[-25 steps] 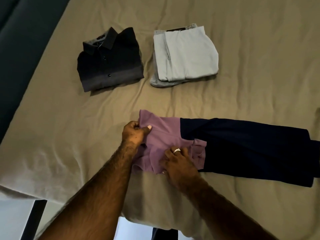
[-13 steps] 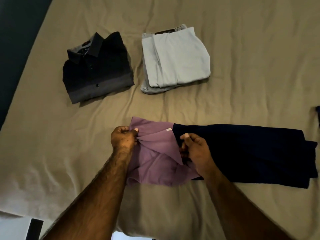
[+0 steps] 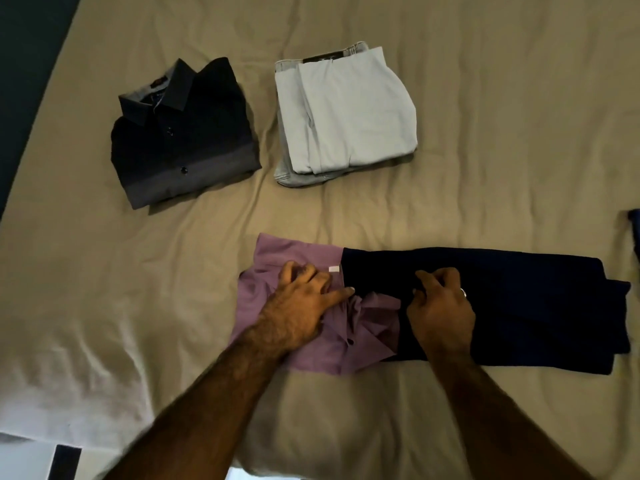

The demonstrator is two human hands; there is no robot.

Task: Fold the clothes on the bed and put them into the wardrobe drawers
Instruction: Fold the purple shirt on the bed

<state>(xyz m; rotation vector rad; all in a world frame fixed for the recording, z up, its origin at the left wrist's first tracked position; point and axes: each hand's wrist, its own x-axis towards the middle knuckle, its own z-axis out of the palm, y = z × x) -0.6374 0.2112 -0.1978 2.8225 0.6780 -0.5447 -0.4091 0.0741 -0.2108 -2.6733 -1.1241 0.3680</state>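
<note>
A shirt, purple (image 3: 280,254) at its left end and navy (image 3: 526,306) along the rest, lies partly folded across the near middle of the bed (image 3: 138,271). My left hand (image 3: 304,303) presses flat on the purple end with fingers spread, thumb pointing right beside a small white label. My right hand (image 3: 440,306) rests on the navy part with fingers curled, pinching the cloth next to a crumpled purple flap. A folded black-to-grey shirt (image 3: 183,140) and folded pale grey trousers (image 3: 349,109) lie side by side farther back.
The tan bedsheet is wrinkled all over. A dark blue piece of cloth (image 3: 635,237) peeks in at the right edge. The bed's left edge runs along a dark surface (image 3: 20,81), and its near edge drops to a pale floor (image 3: 27,459).
My left hand let go of the purple corner and now presses flat on it. My right hand moved right onto the navy part. The purple flap now lies crumpled between my hands.
</note>
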